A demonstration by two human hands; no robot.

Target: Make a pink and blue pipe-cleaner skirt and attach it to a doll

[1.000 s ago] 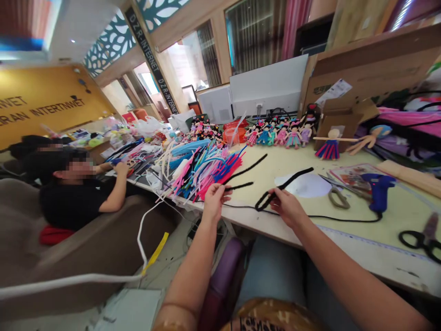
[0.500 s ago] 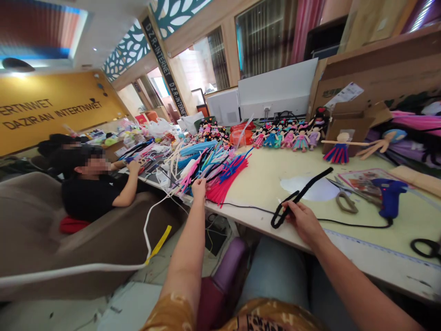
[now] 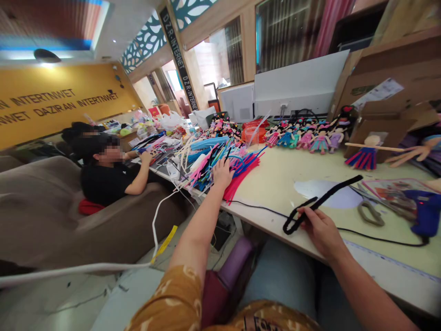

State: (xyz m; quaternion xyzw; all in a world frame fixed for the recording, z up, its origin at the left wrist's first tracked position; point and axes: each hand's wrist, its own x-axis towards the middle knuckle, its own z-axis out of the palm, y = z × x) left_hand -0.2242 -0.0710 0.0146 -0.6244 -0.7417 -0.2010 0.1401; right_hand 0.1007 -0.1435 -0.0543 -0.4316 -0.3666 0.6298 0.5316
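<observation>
My right hand (image 3: 321,227) pinches a black pipe cleaner (image 3: 339,187) above the table's front edge. One end is bent back in a narrow loop, and the straight end points up to the right. Over on the left, my left hand (image 3: 222,174) reaches onto a heap of coloured pipe cleaners (image 3: 203,158), its fingers apart on top of them. A dark strand shows by its fingertips; whether the fingers touch it I cannot tell. Red pipe cleaners (image 3: 243,177) fan out just right of that hand.
A blue glue gun (image 3: 425,211), its black cable (image 3: 382,236) along the front edge, and scissors (image 3: 370,214) lie on the right. Several small dolls (image 3: 305,138) stand at the back by a cardboard box (image 3: 386,126). A co-worker (image 3: 106,179) sits at the left.
My left hand has moved farther over the heap, and its fingers have spread from a pinch. My right hand still holds the looped black pipe cleaner. The view has turned slightly left.
</observation>
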